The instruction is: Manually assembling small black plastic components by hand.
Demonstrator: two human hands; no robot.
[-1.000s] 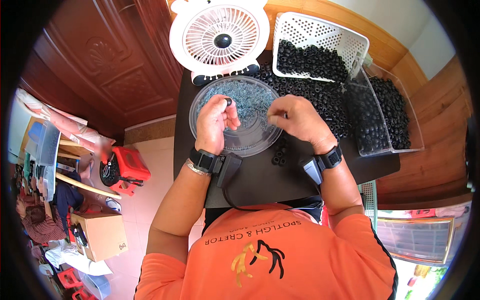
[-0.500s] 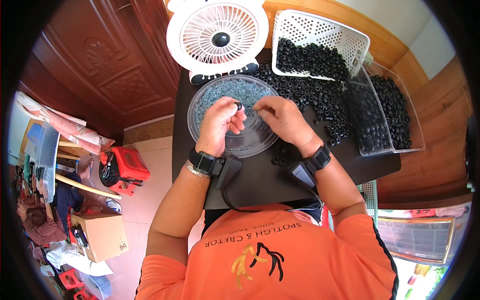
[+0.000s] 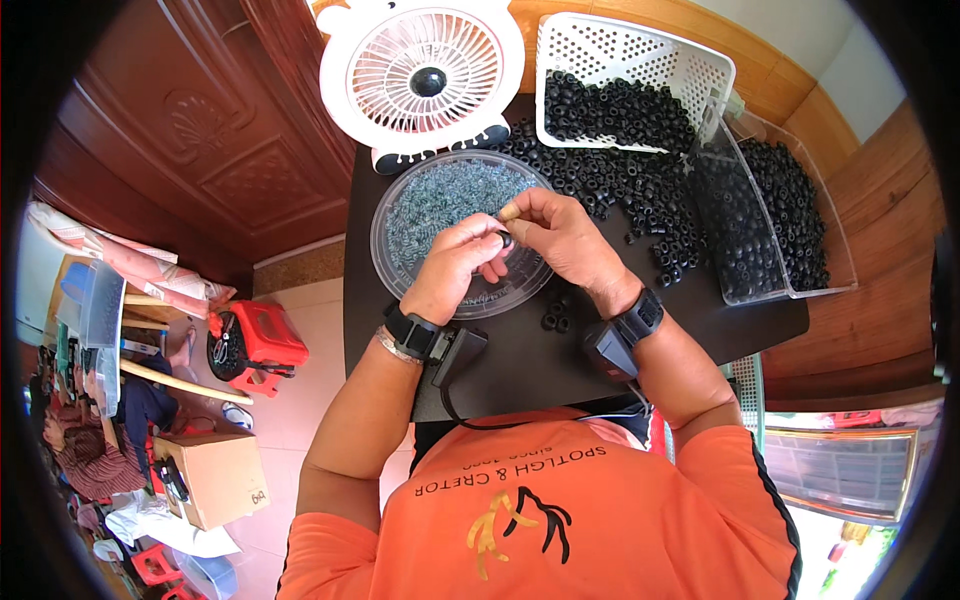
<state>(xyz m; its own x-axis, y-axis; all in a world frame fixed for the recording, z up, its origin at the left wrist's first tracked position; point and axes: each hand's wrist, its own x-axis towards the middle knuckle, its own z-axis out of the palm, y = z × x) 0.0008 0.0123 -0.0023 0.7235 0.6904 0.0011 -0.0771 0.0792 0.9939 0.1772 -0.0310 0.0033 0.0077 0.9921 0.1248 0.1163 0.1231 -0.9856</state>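
Observation:
Over the near part of a round clear tray (image 3: 392, 292), my left hand (image 3: 450, 262) pinches a small black ring-shaped part (image 3: 505, 239) between thumb and fingers. My right hand (image 3: 570, 238) meets it from the right, thumb and forefinger closed in a pinch right at the black part. Whatever sits in that right pinch is too small to make out. Many tiny clear bluish pieces (image 3: 440, 205) cover the tray's far side. Several loose black rings (image 3: 556, 318) lie on the dark table (image 3: 520, 375) below my right hand.
A white fan (image 3: 428, 82) stands behind the tray. At the back right is a white perforated basket (image 3: 640, 50) of black rings, with a clear bin (image 3: 790, 290) of more beside it. Black rings (image 3: 640, 195) spread between them and the tray. A red stool (image 3: 262, 345) stands on the floor at left.
My left hand has moved right with the black ring, toward my right hand. The two hands' fingertips now meet, where before there was a gap. The whole view has shifted slightly.

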